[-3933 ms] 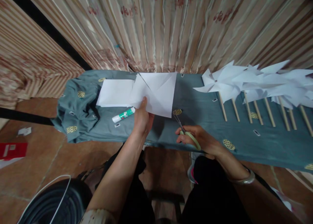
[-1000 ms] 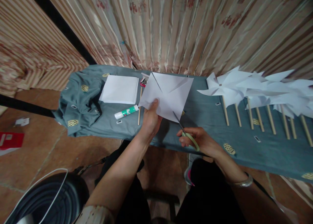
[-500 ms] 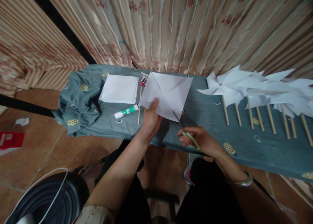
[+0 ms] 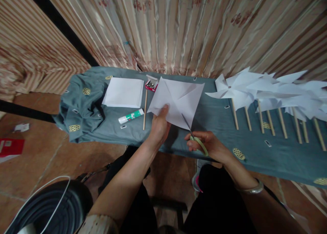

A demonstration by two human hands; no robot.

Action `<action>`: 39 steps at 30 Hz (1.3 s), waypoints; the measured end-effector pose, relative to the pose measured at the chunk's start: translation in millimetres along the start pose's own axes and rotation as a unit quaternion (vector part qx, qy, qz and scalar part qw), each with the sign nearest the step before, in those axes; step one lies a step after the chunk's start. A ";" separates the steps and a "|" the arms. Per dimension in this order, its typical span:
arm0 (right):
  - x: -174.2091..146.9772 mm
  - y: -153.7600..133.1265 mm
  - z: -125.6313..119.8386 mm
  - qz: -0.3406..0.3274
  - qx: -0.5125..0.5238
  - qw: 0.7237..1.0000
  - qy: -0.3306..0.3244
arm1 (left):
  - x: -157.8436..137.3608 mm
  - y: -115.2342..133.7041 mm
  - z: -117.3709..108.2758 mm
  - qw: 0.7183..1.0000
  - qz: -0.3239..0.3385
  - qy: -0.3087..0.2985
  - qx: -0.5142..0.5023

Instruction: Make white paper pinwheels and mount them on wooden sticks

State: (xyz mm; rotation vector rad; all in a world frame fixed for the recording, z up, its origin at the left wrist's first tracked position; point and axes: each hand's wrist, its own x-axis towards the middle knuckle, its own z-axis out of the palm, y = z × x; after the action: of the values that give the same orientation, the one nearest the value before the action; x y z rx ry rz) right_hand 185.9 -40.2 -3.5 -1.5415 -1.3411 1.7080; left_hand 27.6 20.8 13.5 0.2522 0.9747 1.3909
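My left hand (image 4: 160, 125) pinches a square sheet of white paper (image 4: 180, 96) near its left lower edge, thumb on top. Slits run inward from the sheet's corners. Scissors (image 4: 198, 143) with pale green handles are in my right hand (image 4: 206, 144), fingers through the loops. Their dark blades lie at the sheet's near right corner, pointing toward its middle. Left of the sheet, a thin wooden stick (image 4: 145, 111) lies on the cloth. Just behind it stands an open red box (image 4: 151, 85) of small metal pins. A glue stick (image 4: 131, 116) lies further left.
A stack of white paper (image 4: 124, 92) lies on the left of the cloth-covered table (image 4: 204, 118). Several white paper pinwheels (image 4: 268, 90) on wooden sticks are along the right. A pleated curtain (image 4: 166, 29) hangs behind. A black round stool (image 4: 63, 200) is at lower left.
The sheet has shifted slightly right and toward me, uncovering more of the red box. My left hand moved with it; the right hand and scissors stay nearly in place.
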 end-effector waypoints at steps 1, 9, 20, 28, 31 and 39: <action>-0.3 -0.8 0.0 0.004 0.005 1.000 0.001 | -0.2 -0.2 -0.3 1.000 -0.001 -0.002 0.002; -0.9 -4.1 0.0 0.023 0.027 0.999 0.007 | -1.2 -0.4 -0.8 1.000 -0.005 -0.003 0.005; 0.7 -1.2 0.3 0.033 0.047 0.998 0.013 | -0.9 1.4 0.2 1.000 -0.006 0.002 0.001; 0.5 -1.4 0.0 0.035 0.032 0.999 0.011 | -5.0 -0.1 0.9 1.000 -0.023 -0.002 0.013; 0.2 -2.4 -0.3 0.038 0.039 0.998 0.010 | -7.3 -1.7 1.7 0.999 -0.030 -0.007 0.017; 0.0 -3.1 0.0 0.038 0.037 0.998 0.018 | -6.3 -1.9 1.6 1.000 -0.026 -0.008 0.005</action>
State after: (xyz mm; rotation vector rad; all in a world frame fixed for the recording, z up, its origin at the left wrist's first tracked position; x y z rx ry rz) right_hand 185.1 -38.9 -0.8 -1.5928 -1.2009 1.7475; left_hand 30.8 15.3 15.9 0.2433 0.9687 1.3351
